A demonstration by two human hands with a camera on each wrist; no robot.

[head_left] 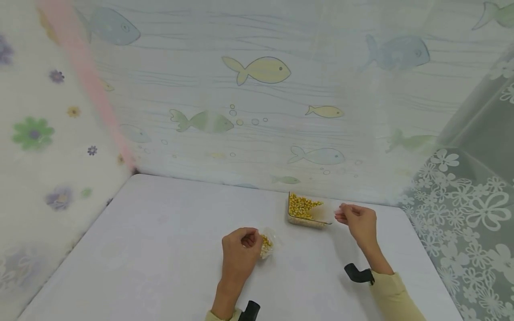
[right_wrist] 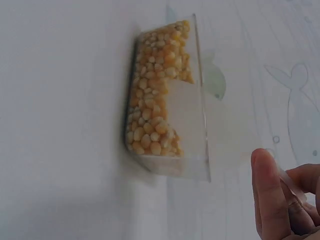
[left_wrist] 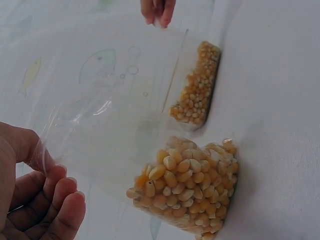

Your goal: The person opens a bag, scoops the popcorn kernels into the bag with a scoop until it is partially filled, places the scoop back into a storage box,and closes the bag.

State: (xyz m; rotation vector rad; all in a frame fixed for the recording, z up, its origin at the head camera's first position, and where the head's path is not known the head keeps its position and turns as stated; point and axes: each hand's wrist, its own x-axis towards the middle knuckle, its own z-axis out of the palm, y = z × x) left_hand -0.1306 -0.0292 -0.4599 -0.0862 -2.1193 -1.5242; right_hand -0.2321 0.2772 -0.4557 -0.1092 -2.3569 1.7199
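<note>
My left hand (head_left: 241,252) pinches the upper edge of a clear plastic bag (head_left: 267,247) between thumb and forefinger, its other fingers loosely curled. Corn kernels (left_wrist: 187,192) fill the bottom of the bag, which stands on the table. Behind it to the right is a clear rectangular box (head_left: 307,222) partly filled with yellow corn kernels (head_left: 301,206). At the box's right end, my right hand (head_left: 360,223) pinches a thin translucent piece (right_wrist: 294,187) between thumb and fingers. That piece reaches toward the box; its exact shape cannot be made out.
A white table (head_left: 168,249) carries the bag and box. A curtain with fish prints (head_left: 257,89) rises behind its back edge, close to the box. Flowered fabric (head_left: 60,147) hangs at the left, white lace (head_left: 458,214) at the right.
</note>
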